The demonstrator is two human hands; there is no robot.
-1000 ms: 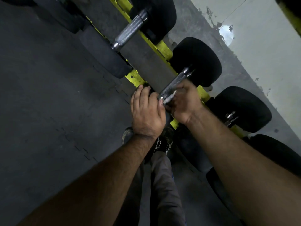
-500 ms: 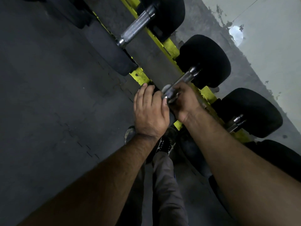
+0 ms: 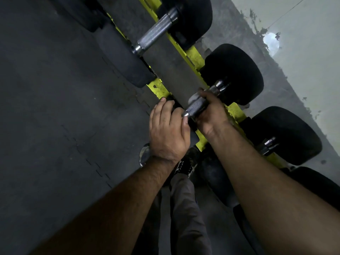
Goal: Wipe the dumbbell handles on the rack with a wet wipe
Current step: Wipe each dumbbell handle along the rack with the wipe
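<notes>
Rack: yellow steel frame (image 3: 194,56) runs diagonally from top centre toward lower right, carrying black rubber-headed dumbbells in a row.
Floor: dark rubber tiles (image 3: 55,107) fill the left side.
Neighbour dumbbell: knurled handle (image 3: 156,33) lies up-left of the hands, bare and unobstructed (likely the next one in line).
Current handle (image 3: 197,105): long axis slants from lower left to upper right, between the two hands.
Left hand (image 3: 168,129): fingers lie relaxed over the near black head, steadying it, holding nothing.
Right hand (image 3: 211,111): nearer the bar, curled round it.
Wet wipe (image 3: 193,97): a pale scrap shows at the right hand's fingertips, pressed against the handle.
</notes>
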